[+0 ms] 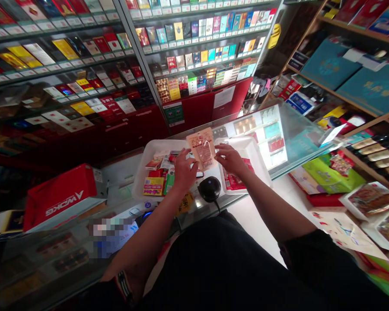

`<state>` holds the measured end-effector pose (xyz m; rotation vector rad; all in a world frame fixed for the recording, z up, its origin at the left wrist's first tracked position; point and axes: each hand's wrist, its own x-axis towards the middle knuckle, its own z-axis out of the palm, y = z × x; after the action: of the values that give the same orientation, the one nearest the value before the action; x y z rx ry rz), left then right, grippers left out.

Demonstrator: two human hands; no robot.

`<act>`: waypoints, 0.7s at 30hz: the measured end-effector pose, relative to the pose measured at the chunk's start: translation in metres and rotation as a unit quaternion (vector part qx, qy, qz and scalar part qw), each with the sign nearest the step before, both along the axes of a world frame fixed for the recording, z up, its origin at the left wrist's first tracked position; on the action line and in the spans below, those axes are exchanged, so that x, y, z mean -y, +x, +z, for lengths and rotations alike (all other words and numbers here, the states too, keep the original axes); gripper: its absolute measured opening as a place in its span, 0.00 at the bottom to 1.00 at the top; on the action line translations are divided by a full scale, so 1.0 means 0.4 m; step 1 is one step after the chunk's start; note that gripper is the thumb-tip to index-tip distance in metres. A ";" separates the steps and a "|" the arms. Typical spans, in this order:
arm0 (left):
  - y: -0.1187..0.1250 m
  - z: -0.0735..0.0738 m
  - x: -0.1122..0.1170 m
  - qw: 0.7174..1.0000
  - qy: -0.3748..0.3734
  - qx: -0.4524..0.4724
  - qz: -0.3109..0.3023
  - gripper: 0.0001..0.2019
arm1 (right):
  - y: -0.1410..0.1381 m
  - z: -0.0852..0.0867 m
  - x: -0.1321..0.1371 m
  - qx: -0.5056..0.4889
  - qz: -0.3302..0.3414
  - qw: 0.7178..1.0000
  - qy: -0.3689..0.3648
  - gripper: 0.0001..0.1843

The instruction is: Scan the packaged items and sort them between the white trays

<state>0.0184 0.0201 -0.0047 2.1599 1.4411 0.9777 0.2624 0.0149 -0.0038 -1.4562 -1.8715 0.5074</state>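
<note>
A pale pink snack pouch [202, 149] with a clear window is held upright above the glass counter, between two white plastic bins. My left hand [185, 169] pinches its left edge, and my right hand [229, 159] has its fingers closed at its right edge. Beneath my left hand, the left bin [140, 179] holds several small colourful packets and boxes, among them a yellow box [153, 186]. Red packets [234, 181] lie in the right bin [261, 166], under my right wrist. A round black scanner-like device [209, 188] on a cable stands just below the pouch.
Shelves of cigarette packs [194, 30] rise behind the glass counter [288, 138]. A red shoe-type box [63, 194] sits on the left. Large teal boxes [332, 65] fill a shelf at right, with a green carton [333, 172] and wrapped goods below. A yellow tag [185, 204] lies near my left forearm.
</note>
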 end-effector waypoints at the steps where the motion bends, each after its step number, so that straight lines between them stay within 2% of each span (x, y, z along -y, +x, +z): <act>1: 0.020 0.009 0.002 1.000 -0.002 -0.003 0.002 0.08 | 0.015 0.005 0.007 -0.003 -0.009 1.000 -0.004 0.08; 6: 0.129 0.041 0.019 1.000 -0.013 -0.004 0.018 0.10 | 0.104 0.020 0.052 -0.013 -0.044 0.998 -0.049 0.10; 10: 0.230 0.046 0.040 0.998 -0.045 -0.028 0.028 0.09 | 0.190 0.010 0.093 0.001 -0.074 0.993 -0.089 0.10; 16: 0.397 0.021 0.074 0.990 -0.114 -0.082 0.021 0.10 | 0.315 -0.048 0.153 0.064 -0.127 0.987 -0.080 0.12; 21: 0.498 -0.020 0.093 0.983 -0.151 -0.101 0.011 0.12 | 0.384 -0.100 0.190 0.140 -0.153 0.977 -0.056 0.14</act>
<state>0.2176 -0.0170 -0.0126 2.0644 1.5924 0.5155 0.4159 -0.0610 -0.0440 -1.9337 -1.8016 0.2729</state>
